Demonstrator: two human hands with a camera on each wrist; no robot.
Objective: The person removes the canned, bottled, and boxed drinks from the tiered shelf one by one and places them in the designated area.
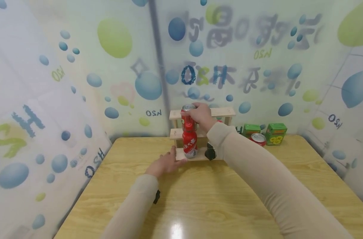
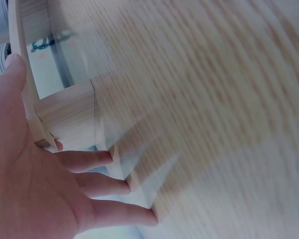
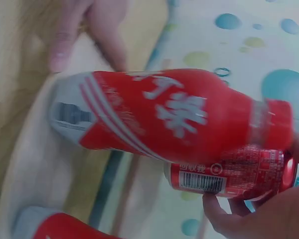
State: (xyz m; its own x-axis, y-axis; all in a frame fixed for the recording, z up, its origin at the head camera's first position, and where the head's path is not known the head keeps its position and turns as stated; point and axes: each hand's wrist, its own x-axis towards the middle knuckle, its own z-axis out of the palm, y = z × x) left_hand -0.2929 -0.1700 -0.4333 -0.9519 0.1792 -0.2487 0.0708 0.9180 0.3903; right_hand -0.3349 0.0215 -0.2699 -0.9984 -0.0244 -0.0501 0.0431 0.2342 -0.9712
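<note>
My right hand [image 1: 203, 114] grips a red drink can [image 3: 224, 172] near its top, thumb and fingers around it. The can is upright at the left of a small wooden shelf [image 1: 224, 112], behind and above a red bottle [image 1: 189, 143]. Whether it touches a board is hidden. That bottle, with white lettering and a white base, stands on the lowest board. My left hand [image 1: 167, 162] is at the shelf's lower left corner, its thumb on the lowest board's edge. In the left wrist view its spread, straight fingers [image 2: 107, 184] reach the tabletop.
A second red bottle [image 3: 65, 228] stands partly in view in the right wrist view. Right of the shelf are two green boxes [image 1: 275, 134] and another red can [image 1: 258, 138]. The wooden table [image 1: 214, 199] meets a patterned curtain [image 1: 133, 109] behind.
</note>
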